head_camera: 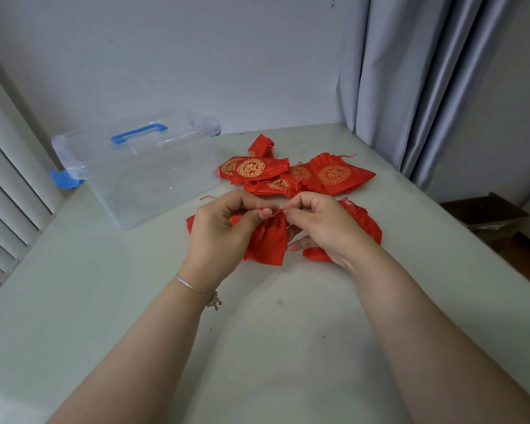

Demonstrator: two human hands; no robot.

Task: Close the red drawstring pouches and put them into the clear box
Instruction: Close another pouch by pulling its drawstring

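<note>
Both hands up over the table (288,347), working one red pouch (268,243) between them. Left hand (221,237) pinches the gathered neck of the pouch w/ thumb and forefinger; right hand (325,228) pinches the drawstring (283,210) right at the neck, other fingers curled — the two hands nearly touching at the top. Pouch hangs down from the pinch, its bottom edge at or just above the tabletop (can't tell which).

Two more red pouches lie flat under the hands: one peeking out left of the left hand (190,223), one under the right hand (364,218). Beyond the hands, a pile of pouches w/ gold round emblems (291,172), overlapping each other.

Clear box (141,172) sits at the table's back left — lid off or open, blue handle (139,133) at its far side, blue latches. No pouch visible inside it.

Thin bracelet (196,290) on the left wrist. Grey curtain (410,87) at back right.
</note>
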